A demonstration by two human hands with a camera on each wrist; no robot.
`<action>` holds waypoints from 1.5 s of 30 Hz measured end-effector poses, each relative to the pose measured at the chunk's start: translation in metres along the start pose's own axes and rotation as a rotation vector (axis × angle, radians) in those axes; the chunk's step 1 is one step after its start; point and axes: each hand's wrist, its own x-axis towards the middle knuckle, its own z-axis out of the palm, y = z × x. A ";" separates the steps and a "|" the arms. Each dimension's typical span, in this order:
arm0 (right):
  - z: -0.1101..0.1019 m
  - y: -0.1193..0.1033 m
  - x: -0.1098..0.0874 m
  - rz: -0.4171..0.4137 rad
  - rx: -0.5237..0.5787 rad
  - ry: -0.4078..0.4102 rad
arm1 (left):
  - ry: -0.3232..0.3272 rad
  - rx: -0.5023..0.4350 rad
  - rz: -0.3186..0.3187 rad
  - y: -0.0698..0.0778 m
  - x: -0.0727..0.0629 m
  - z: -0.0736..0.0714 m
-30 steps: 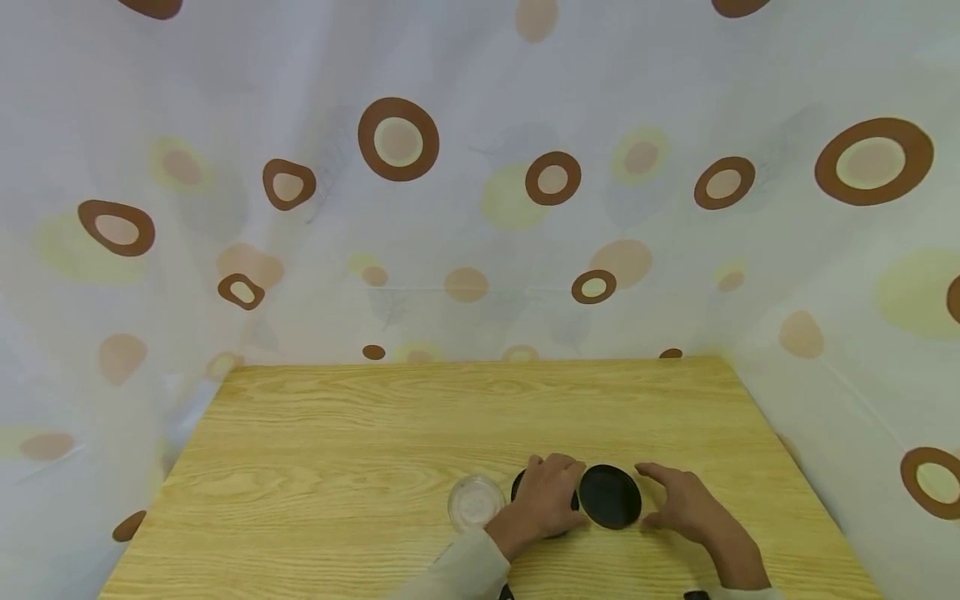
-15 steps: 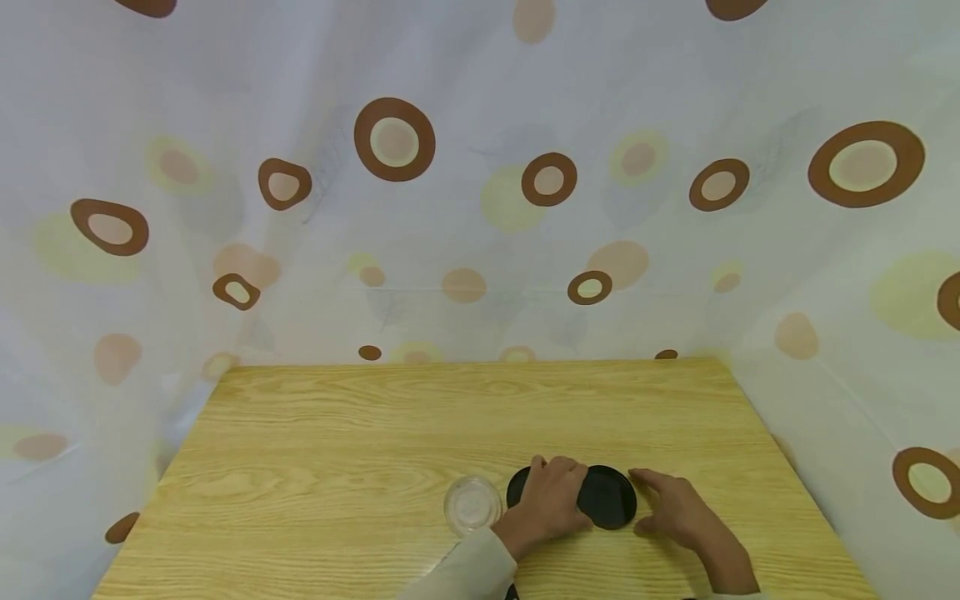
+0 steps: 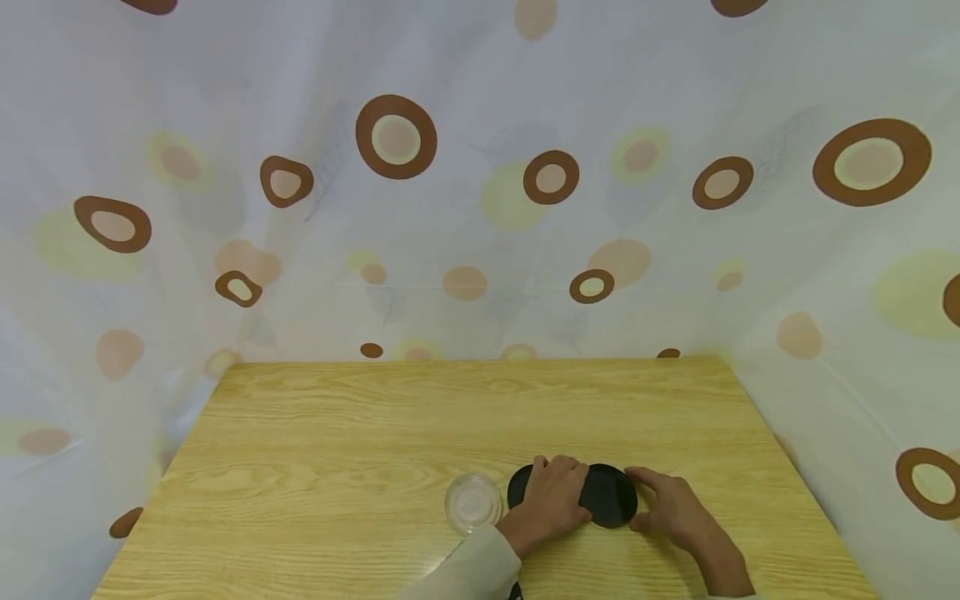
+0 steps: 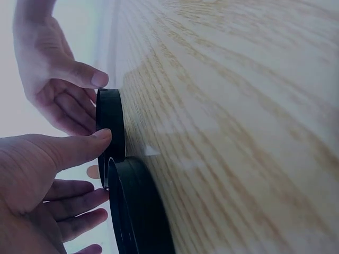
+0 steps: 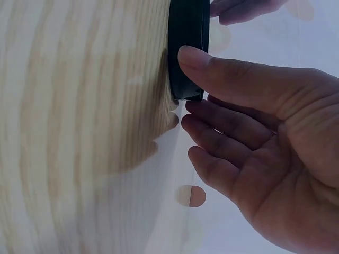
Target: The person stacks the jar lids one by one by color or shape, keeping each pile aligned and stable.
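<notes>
Two shallow round black dishes lie side by side on the wooden table. My left hand passes over the left black dish, covering much of it, and holds the left rim of the right black dish between thumb and fingers. Across from it, my right hand grips the opposite edge of that same dish. In the right wrist view, the right thumb presses on the black side wall. The left wrist view shows the left thumb over the dish's side, with the hollow nearer dish below.
A clear round dish stands just left of the black ones. The wooden table is bordered at the back and sides by a white patterned curtain.
My right hand has moved left onto the right black dish's edge. My left hand has shifted slightly right, uncovering more of the left black dish and reaching the right one's rim.
</notes>
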 end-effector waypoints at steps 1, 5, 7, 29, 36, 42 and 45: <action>0.000 0.000 0.000 0.000 0.000 -0.001 | -0.002 -0.002 0.001 0.000 0.000 0.000; 0.001 -0.002 0.000 -0.012 -0.011 0.012 | 0.008 0.004 0.011 -0.001 0.000 0.000; 0.000 -0.003 0.000 -0.019 -0.019 0.013 | 0.023 0.008 0.016 -0.001 0.000 0.000; -0.011 -0.011 -0.001 -0.004 -0.047 -0.029 | 0.043 -0.113 0.030 -0.007 -0.001 -0.004; -0.012 -0.020 -0.002 -0.046 -0.071 -0.012 | 0.068 -0.174 0.044 -0.016 -0.006 -0.011; -0.011 -0.031 -0.002 -0.086 -0.045 -0.003 | 0.111 -0.188 0.063 -0.027 -0.013 -0.011; -0.010 -0.037 -0.002 -0.087 -0.028 -0.006 | 0.120 -0.202 0.074 -0.032 -0.015 -0.012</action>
